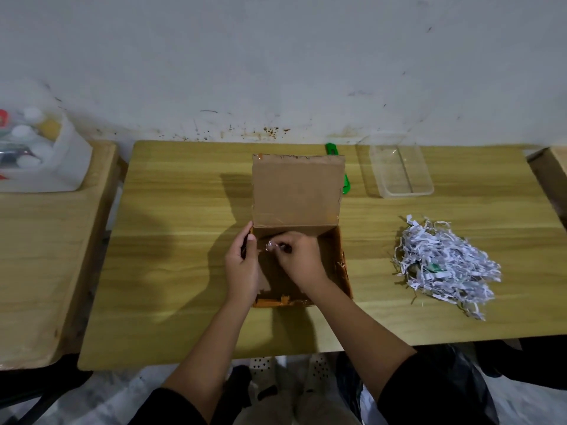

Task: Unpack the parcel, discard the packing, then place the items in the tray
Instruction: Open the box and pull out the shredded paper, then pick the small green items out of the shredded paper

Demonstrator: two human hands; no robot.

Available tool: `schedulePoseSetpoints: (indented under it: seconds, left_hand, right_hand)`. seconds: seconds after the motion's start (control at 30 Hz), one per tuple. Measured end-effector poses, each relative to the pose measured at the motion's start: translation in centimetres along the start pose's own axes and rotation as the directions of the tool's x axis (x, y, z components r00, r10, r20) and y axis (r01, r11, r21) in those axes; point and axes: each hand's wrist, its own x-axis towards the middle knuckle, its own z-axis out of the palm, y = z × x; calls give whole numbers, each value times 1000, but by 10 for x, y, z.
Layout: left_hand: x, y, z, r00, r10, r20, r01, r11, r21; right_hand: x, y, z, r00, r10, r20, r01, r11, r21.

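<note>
Two hands: both at work inside the open parcel; findings follow, largest item first.
Table [184,271]: wooden top carrying every task item; a second table sits off its left edge.
Parcel [297,240]: brown cardboard box at the middle of the table, nearer the front edge, its lid flap standing upright on the far side. Judged light and fairly stiff, with torn tape along the rims. Best taken by the side walls, not the flap, which would fold.
Packing [445,265]: heap of shredded white paper toward the right front of the table, well apart from the parcel. Judged very light, soft and loose; it will shed strips, so a scooping grasp with both hands from underneath is advised.
Tray [399,170]: clear plastic, near the back edge to the right of the parcel, nothing visible in it. Judged light and slippery; hold by the rim.
Left hand [242,265]: wrapped over the parcel's left wall, fingers closed on the edge, steadying it.
Right hand [297,259]: inside the parcel, fingertips pinched on the small item.
Green tool [346,185]: mostly hidden behind the flap; type not determinable.
Small item [271,246]: shiny, crinkled, at the parcel's far inner wall; identity unclear. Judged light and thin; a fingertip pinch should suffice.
</note>
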Motion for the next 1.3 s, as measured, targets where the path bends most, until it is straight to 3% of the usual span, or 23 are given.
schedulePoseSetpoints:
  seconds: [0.1,0.2,0.27,0.37,0.43,0.53,0.6,0.63,0.67,0.73,0.83,0.9,0.93,1.0,1.03,1.1,1.17,1.2,1.3]
  left_hand:
    - [-6,8,1,994,91,-55,-78,978,193]
    - [-12,25,4,953,274,-128,-191,874,447]
    - [-22,45,19,919,384,-92,-298,826,478]
    - [-38,61,64,827,549,119,-539,717,442]
    - [-57,58,113,764,547,341,-644,665,378]
    - [-87,30,191,609,376,698,-725,622,296]
    - [-101,3,232,496,254,831,-772,567,287]
    - [-99,-9,242,476,191,859,-780,544,311]
    - [-98,-15,250,488,122,864,-766,535,357]
    - [-86,-23,254,590,64,805,-665,604,439]
    - [-57,-29,243,721,169,672,-597,644,478]
    - [-51,-26,240,776,280,565,-599,608,521]
    - [-56,-20,242,804,334,492,-578,635,512]
    - [-72,-4,250,787,426,447,-607,668,431]
    - [-80,1,257,745,427,512,-644,660,387]
    - [-89,-3,267,613,297,732,-712,608,350]
    - [-85,-18,270,512,155,845,-761,537,363]
    - [-79,-24,269,508,113,854,-756,533,379]
    - [-73,-28,262,596,113,795,-639,667,384]
  right_hand:
    - [-6,-1,-23,995,32,-97,-22,994,106]
    - [-15,4,-59,982,31,-187,7,980,199]
    - [-20,19,-94,971,39,-236,14,975,221]
    - [-31,58,-148,933,73,-352,3,978,209]
    - [-47,91,-184,891,99,-444,-24,985,171]
    - [-73,143,-227,885,32,-464,-72,995,-70]
    - [-87,174,-247,935,-12,-355,-78,968,-239]
    - [-91,186,-253,954,-17,-300,-69,959,-276]
    - [-95,196,-260,963,-6,-270,-70,960,-271]
    - [-99,210,-276,958,58,-281,-115,975,-190]
    - [-97,220,-294,926,162,-342,-202,976,-84]
    - [-94,222,-298,886,151,-438,-189,981,-43]
    - [-93,220,-296,870,120,-478,-165,985,-53]
    - [-86,210,-288,889,23,-458,-90,988,-125]
    - [-82,205,-283,925,-43,-378,-29,983,-181]
    - [-73,203,-272,967,-179,-183,115,943,-314]
    - [-68,214,-273,966,-209,-155,150,933,-326]
    - [-68,221,-280,963,-175,-206,110,950,-291]
    - [-73,236,-306,926,4,-379,-95,971,-222]
